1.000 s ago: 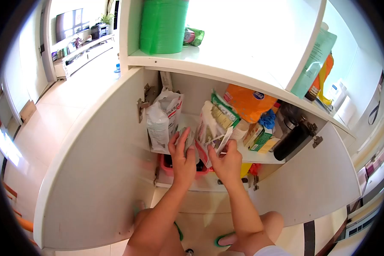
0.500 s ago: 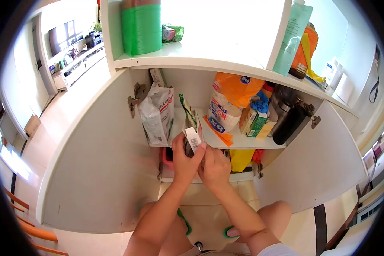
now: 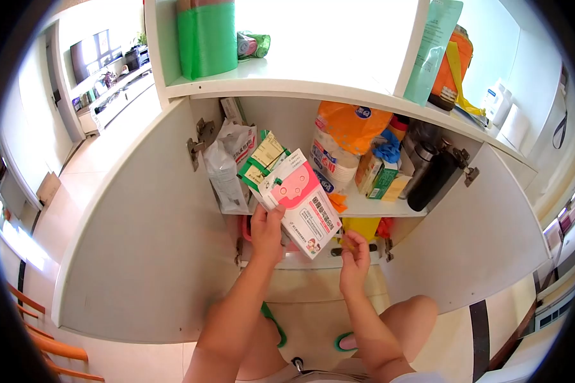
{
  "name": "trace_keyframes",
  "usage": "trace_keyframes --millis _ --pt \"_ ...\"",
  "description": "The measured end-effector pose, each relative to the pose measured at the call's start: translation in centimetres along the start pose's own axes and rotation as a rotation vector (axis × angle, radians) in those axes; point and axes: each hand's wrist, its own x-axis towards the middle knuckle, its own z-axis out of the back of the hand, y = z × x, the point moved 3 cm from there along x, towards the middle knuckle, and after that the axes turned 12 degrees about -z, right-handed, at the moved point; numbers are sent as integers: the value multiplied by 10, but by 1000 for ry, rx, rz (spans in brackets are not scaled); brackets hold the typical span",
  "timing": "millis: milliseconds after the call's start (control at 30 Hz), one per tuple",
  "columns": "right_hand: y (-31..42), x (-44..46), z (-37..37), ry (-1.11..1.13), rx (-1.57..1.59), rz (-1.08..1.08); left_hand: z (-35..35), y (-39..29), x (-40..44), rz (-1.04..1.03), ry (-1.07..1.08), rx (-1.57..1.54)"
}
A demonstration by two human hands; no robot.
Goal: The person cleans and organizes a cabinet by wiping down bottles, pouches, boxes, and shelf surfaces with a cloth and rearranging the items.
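Note:
My left hand [image 3: 268,231] grips a pink and white box [image 3: 305,207] at its left edge, with a green and cream packet [image 3: 262,159] behind its upper end. The box's printed face is turned up, tilted in front of the open cabinet. Just off the box's lower right edge is my right hand [image 3: 354,255], its fingers curled close together; whether anything small is between them I cannot make out. A white plastic bag [image 3: 226,175] stands on the cabinet shelf to the left.
Orange packaging with paper cups [image 3: 351,127], a green box [image 3: 382,179] and a black bottle [image 3: 433,180] stand on the shelf [image 3: 390,207]. Cabinet doors [image 3: 134,236] hang open on both sides. A green roll [image 3: 207,41] stands above.
The pink and white box has turned from edge-on to face up in my left hand. My right hand has moved away to the right. The view has shifted slightly.

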Motion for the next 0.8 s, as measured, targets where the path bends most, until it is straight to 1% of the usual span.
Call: trace_keyframes --millis 33,67,133,167,233,367,433,467,533,633,667,733,767,800 --pt "-18 0 1 66 342 -360 -1 0 0 22 34 -3" --pt "-25 -1 4 60 342 -362 -3 0 -2 27 37 -2" --pt "-32 -9 -15 332 716 -855 -7 1 -4 114 69 -86" --pt "-30 -11 -19 330 719 -856 -8 2 -5 116 71 -83" --pt "-15 -18 -39 620 1011 -951 -10 5 -9 179 139 -130" --pt "-15 -16 -54 665 1046 -977 -15 4 -15 229 200 -123" --pt "-22 -11 -55 678 979 -965 -16 8 -17 243 227 -183" --pt "-26 -8 -55 675 980 -966 -14 10 -18 247 228 -182" --pt "-26 0 -55 622 1022 -960 -14 14 -19 256 300 -162" --pt "-14 -1 -54 593 994 -956 -16 15 -22 274 307 -172" --pt "-20 0 -53 591 992 -957 -16 14 -22 276 306 -173" --pt "-32 4 -53 763 1171 -855 -16 13 -23 267 342 -72" --pt "-39 4 -52 762 1171 -859 -15 14 -22 269 339 -72" --pt "-42 5 -50 663 1167 -837 -14 15 -21 254 336 -74"
